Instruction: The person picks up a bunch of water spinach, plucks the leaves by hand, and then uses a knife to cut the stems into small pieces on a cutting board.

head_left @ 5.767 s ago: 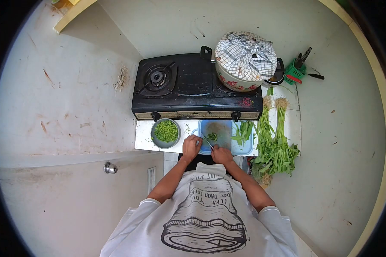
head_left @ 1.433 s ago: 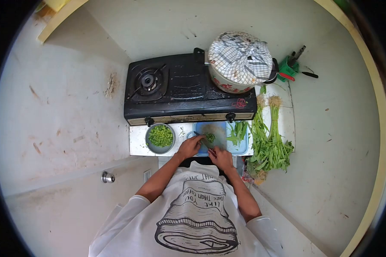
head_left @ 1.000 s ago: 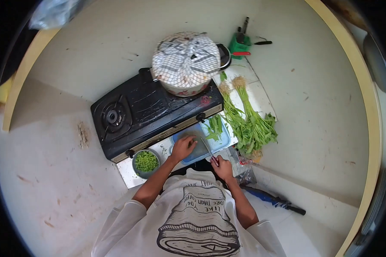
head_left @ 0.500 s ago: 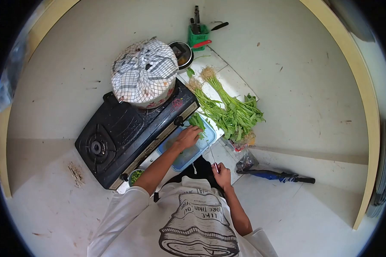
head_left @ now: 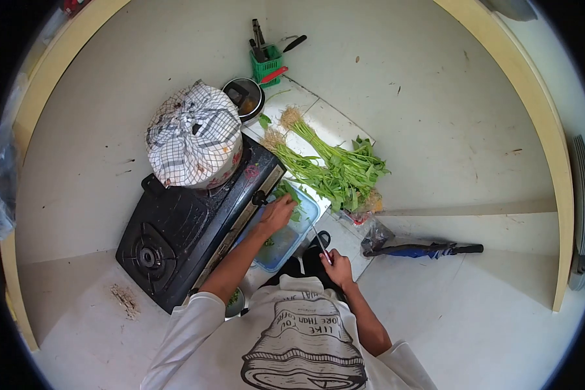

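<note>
My left hand (head_left: 278,213) is closed around a few leafy green stems (head_left: 290,192), holding them over the upper part of a light blue plastic tray (head_left: 283,251). In my right hand (head_left: 337,268) is a thin-bladed knife (head_left: 321,239), its blade pointing up toward the tray's right edge. The blade sits apart from the leaves. Some chopped green bits lie in the tray, partly behind my left forearm. A bowl of chopped greens (head_left: 234,301) stands below that forearm, half covered by it.
Bundles of rooted leafy greens (head_left: 338,166) lie on white tiles beyond the tray. A black gas stove (head_left: 182,224) at left bears a cloth-covered pot (head_left: 195,140). Behind stand a lidded pan (head_left: 246,97) and a green utensil basket (head_left: 266,65). An umbrella (head_left: 429,249) lies at right.
The camera has turned a little, so the stove, pot and greens appear shifted. My left hand still grips the leaves over the tray, and my right still holds the knife.
</note>
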Demonstrator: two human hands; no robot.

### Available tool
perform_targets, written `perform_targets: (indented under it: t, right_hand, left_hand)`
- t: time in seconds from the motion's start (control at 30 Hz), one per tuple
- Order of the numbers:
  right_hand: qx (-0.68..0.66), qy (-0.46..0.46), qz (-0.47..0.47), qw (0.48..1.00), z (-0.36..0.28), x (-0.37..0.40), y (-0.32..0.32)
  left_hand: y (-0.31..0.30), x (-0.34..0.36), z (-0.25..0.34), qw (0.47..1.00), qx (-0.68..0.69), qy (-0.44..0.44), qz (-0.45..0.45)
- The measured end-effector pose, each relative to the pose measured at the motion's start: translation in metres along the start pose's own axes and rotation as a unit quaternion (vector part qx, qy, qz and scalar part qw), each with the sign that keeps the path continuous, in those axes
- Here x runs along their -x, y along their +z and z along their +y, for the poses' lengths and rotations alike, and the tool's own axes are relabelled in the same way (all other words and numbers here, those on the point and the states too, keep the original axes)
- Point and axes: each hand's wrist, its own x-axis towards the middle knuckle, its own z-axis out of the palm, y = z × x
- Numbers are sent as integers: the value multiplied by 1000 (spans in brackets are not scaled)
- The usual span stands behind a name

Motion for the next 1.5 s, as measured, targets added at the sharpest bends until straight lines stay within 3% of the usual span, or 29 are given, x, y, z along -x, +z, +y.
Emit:
perform_targets:
  t: [0.03, 0.23, 0.33, 0.43, 0.5, 0.57, 0.63, 0.73, 0.77, 0.87, 0.97, 1.1, 1.2, 1.3, 1.37, 1.47, 1.5]
  right_hand:
    - [1, -1, 1, 1000, 0, 0, 0]
    - [-3, -5, 15, 1000, -2, 2, -2]
    - [-5, -11, 26, 1000, 1, 2, -6]
    - [-3, -13, 36, 999, 2, 0, -11]
    - [-1, -17, 42, 999, 5, -3, -13]
    - [-27, -14, 42, 999, 9, -8, -13]
    - [-61, -4, 32, 998, 6, -12, -17]
    - [-134, 11, 24, 991, -5, -25, -27]
    - [-165, 10, 34, 986, -10, -30, -29]
    - [-243, -8, 50, 969, -21, -49, -37]
    - [-300, -30, 40, 953, -40, -73, -50]
    - [-309, -81, 1, 947, -61, -106, -63]
    - [-301, -107, -50, 946, -68, -131, -67]
    - [-262, -128, -112, 950, -63, -155, -69]
    - [-250, -116, -152, 949, -49, -172, -61]
    - [-122, -237, -133, 955, -16, -194, -37]
    - [-78, -225, -161, 958, -13, -199, -35]
  left_hand:
    - [-2, -3, 2, 999, -19, -4, -32]
    - [10, -14, 0, 998, -52, 17, -26]
    - [5, -14, 4, 999, -25, -26, -34]
    - [-7, -14, 8, 992, 113, -21, 49]
    - [-16, -13, 18, 968, 224, -78, 82]
    - [-30, -12, 28, 919, 351, -152, 98]
    - [-38, -9, 31, 834, 488, -238, 100]
    - [-56, 4, 36, 687, 650, -293, 142]
    - [-58, 9, 35, 666, 678, -273, 150]
    - [-55, 18, 32, 661, 683, -245, 190]
    - [-51, 25, 30, 716, 622, -251, 194]
    - [-32, 28, 42, 823, 488, -190, 220]
    - [-19, 32, 64, 834, 462, -172, 248]
    - [-8, 35, 86, 889, 343, -209, 220]
    - [15, 34, 88, 874, 341, -241, 250]
    - [33, 29, 88, 839, 374, -265, 292]
    - [35, 27, 90, 825, 391, -269, 308]
